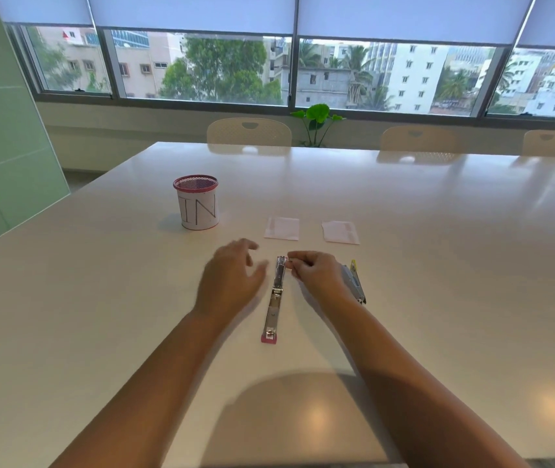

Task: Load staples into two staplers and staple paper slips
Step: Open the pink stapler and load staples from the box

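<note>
Loading looks underway. Left of the pink stapler (274, 298), lying swung open flat, the left hand (232, 282) hovers with loose fingers. Right of its far end, the right hand (316, 270) pinches something tiny, probably staples needing careful alignment into the channel. Further right lies a yellow stapler (355, 282).

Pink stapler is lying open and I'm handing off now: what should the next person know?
Left hand: open, empty, blurred, beside the pink stapler.
Right hand: fingertips pinched at the stapler's far end; whether they hold staples is too small to tell.
Pink stapler lies unfolded flat on the table. Yellow stapler lies right of the right hand.
Two paper slips lie beyond, untouched; cup marked IN far left.
Left: loading, all stapling.
</note>
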Motion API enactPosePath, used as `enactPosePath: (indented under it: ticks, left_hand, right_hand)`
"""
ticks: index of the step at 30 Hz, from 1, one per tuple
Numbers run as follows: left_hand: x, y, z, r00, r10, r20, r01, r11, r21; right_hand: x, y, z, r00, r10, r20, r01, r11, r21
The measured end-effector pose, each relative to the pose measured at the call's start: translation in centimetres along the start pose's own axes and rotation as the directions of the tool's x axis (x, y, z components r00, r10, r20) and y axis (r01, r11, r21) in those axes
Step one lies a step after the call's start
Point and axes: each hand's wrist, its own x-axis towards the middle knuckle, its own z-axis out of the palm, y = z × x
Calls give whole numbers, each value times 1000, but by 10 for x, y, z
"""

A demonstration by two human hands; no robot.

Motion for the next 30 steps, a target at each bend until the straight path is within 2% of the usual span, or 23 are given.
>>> enactPosePath:
  ticks: [3,7,10,15,18,22,26,30]
  left_hand:
    - [-6,18,15,976,-7,216,-13,996,91]
    - [-10,17,21,938,-125,324,44,969,245]
    - [-8,13,17,947,-171,274,98,961,259]
    - [-3,7,6,953,-220,208,185,967,176]
    - [-3,7,2,961,-213,174,182,967,178]
    - [-2,7,1,968,-182,172,150,971,187]
    - [-1,5,3,967,-157,202,131,982,138]
    - [0,2,6,958,-135,251,129,991,40]
  right_hand:
    - [0,-1,-2,998,-62,-3,62,998,8]
    - [2,-6,-8,974,-197,-112,194,980,-41]
    - [5,-6,-12,972,-187,-144,192,981,22]
    - [9,-1,-13,992,-97,-76,105,989,105]
    - [10,0,-12,999,-48,19,46,993,112]
    - [4,-4,-14,973,-25,227,-16,984,178]
    - [4,-6,-18,976,-116,186,124,992,-35]
    - [1,-12,-24,966,-206,157,239,944,-227]
